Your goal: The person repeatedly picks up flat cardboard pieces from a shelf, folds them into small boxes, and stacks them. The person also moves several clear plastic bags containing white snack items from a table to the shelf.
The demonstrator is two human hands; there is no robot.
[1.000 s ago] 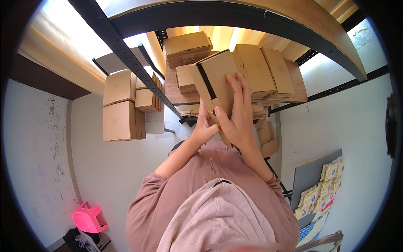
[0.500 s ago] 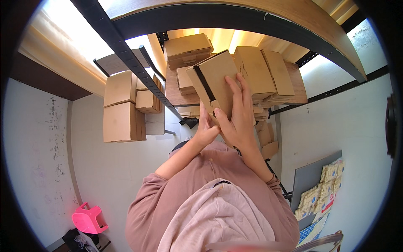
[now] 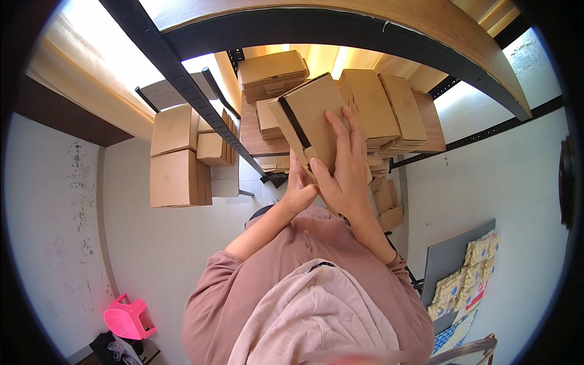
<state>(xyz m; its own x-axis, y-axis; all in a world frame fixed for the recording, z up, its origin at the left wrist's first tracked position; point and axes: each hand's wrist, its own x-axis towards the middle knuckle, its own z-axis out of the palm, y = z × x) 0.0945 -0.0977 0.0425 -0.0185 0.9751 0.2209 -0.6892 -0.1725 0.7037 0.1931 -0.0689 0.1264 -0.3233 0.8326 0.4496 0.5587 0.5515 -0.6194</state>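
Note:
A brown cardboard box (image 3: 319,112) is held up in front of me, tilted, with a dark strip running along its left side. My right hand (image 3: 347,164) lies against its broad face, two fingers stretched over the cardboard and the thumb at the near left corner. Lower down, my left hand (image 3: 299,193) grips the near end from the left. Most of the left fingers are hidden behind the box. Both wrists are close together.
Behind the held box, a wooden shelf (image 3: 260,144) carries cardboard boxes (image 3: 368,103). A black metal post (image 3: 182,73) and an upper shelf (image 3: 340,31) frame it. More boxes (image 3: 173,176) stack on a chair at left. A pink stool (image 3: 131,317) stands lower left.

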